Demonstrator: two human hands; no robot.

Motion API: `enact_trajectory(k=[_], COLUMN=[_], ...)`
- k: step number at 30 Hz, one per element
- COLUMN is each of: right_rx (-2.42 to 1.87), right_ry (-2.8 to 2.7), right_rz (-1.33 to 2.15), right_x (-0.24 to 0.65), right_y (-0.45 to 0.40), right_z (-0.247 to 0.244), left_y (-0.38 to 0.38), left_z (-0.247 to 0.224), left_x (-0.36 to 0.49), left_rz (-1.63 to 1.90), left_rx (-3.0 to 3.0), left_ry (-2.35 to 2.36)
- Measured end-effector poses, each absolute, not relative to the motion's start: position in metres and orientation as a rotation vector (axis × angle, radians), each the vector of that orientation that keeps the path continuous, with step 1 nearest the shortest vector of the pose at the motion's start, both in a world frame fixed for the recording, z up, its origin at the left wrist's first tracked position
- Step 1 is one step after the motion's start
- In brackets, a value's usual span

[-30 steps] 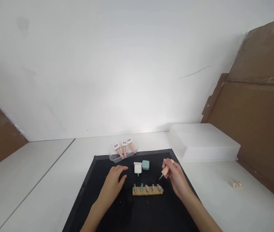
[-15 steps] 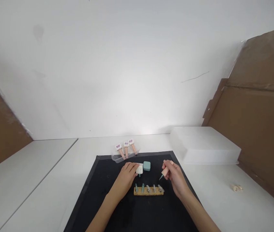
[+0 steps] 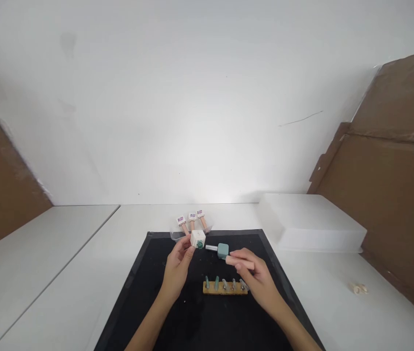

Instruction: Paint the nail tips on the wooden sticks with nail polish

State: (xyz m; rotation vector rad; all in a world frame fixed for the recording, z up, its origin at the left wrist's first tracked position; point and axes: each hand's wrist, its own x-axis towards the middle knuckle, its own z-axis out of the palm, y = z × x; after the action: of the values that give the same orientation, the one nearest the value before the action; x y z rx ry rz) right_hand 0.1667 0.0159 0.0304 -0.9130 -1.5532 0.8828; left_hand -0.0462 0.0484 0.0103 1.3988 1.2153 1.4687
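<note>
My left hand grips a white, square nail polish bottle, raised above the mat. Its mouth faces me, with green polish around it. In my right hand is the pink nail polish cap, held nearly level; its brush cannot be made out. Just beyond the cap's left end is a teal nail polish bottle with a silver cap, lying on its side. Nearer to me stands a yellowish holder with several nail tips; the two on the left, such as this green nail tip, are coloured, the others clear.
A clear tray at the back holds three nail polish bottles with pink caps. A black mat covers the work area. On the right are a white translucent box, small beige pieces and a cardboard wall.
The white bottle has been lifted and tipped towards me by my left hand, moving left. My right hand has brought the pink cap left, turning it level. The silver cap has come into view.
</note>
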Motion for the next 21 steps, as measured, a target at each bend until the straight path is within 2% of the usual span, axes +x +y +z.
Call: enact_trajectory(k=[5,21], right_rx=[-0.845,-0.798], right_ry=[-1.846,-1.929], right_rz=[0.61,0.297], right_x=[0.158,0.157], right_y=[0.004,-0.001], right_z=[0.033,0.029], left_y=[0.04,0.036], left_z=[0.017,0.02], left_x=[-0.045,-0.035], left_rz=[1.505,1.406], left_rx=[1.091,1.176], left_ry=[1.122,1.049])
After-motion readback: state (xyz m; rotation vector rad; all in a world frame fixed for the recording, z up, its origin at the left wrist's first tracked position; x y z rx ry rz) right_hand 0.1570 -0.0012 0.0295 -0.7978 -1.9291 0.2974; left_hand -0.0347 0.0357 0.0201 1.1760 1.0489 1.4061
